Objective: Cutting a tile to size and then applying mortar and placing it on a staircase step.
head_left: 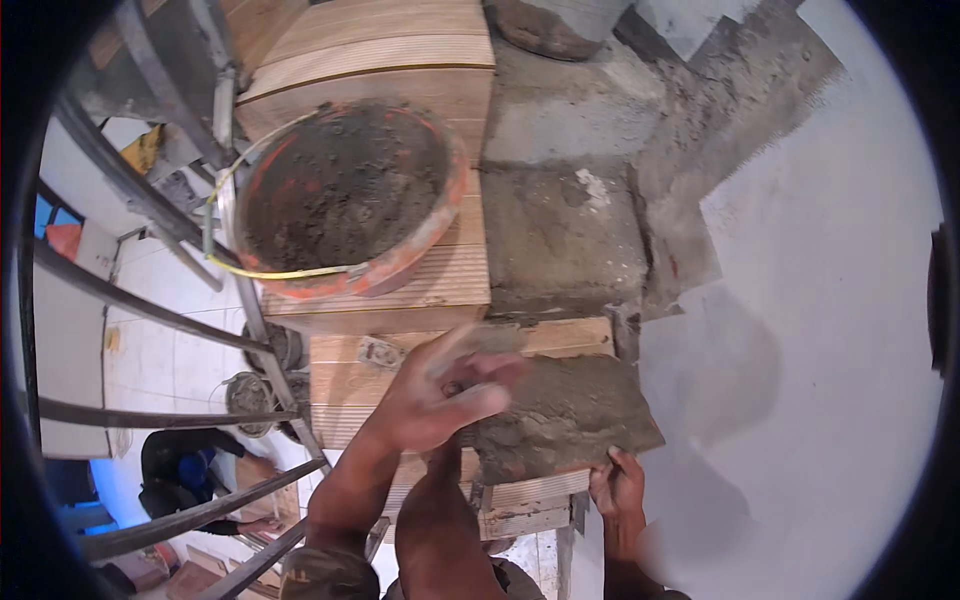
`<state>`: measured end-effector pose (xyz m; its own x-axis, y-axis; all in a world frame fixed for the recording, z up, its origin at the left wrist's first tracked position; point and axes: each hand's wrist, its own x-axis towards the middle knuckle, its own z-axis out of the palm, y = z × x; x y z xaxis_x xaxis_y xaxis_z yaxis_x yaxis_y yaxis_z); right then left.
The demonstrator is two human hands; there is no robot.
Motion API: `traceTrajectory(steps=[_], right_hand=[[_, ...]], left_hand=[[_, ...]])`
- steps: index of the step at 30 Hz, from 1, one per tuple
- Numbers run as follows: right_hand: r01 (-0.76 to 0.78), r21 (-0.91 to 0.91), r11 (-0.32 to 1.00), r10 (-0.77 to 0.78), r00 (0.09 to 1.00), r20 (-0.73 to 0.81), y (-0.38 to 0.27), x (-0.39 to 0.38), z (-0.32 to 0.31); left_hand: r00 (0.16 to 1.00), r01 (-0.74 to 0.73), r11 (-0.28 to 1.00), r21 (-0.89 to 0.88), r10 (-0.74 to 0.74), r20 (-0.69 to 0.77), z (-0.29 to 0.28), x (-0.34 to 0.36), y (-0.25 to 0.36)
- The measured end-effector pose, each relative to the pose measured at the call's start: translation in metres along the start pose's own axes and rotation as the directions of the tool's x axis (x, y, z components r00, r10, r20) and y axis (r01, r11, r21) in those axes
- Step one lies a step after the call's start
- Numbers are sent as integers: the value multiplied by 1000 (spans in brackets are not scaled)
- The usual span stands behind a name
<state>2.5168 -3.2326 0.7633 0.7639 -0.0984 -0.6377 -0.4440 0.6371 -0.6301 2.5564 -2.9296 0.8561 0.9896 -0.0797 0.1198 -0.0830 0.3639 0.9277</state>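
Mortar bucket (345, 190) sits on wooden step (455, 285) near railing (150, 310); we judge knock could tip it over edge. Mortar-covered slab (570, 415) rests across lower step: right hand (617, 488) grips its near edge, left hand (440, 395) presses open-palmed on mortar. Slip could drop slab.

Head camera looks steeply down — close over the stair steps (400, 60).

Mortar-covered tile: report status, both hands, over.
Left hand open, spreading on grey mortar-covered tile. Right hand grips the tile's lower edge. Orange mortar bucket sits on ribbed wooden step above. Nothing in the way.
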Motion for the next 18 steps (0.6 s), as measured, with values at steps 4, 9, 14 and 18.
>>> traceTrajectory(steps=[4,9,14,18], right_hand=[[-89,80,993,74,982,176,3,-1,-43],[-53,100,994,45,996,82,7,-6,-50],[-63,83,995,53,992,117,8,-5,-56],[-89,75,993,75,982,171,31,9,-89]], left_hand=[[911,173,949,-263,-53,409,-5,107,20],[989,-42,-53,998,-141,34,11,175,-22],[918,-381,249,890,215,333,34,161,5],[939,-22,-426,904,-319,-127,32,205,-28]])
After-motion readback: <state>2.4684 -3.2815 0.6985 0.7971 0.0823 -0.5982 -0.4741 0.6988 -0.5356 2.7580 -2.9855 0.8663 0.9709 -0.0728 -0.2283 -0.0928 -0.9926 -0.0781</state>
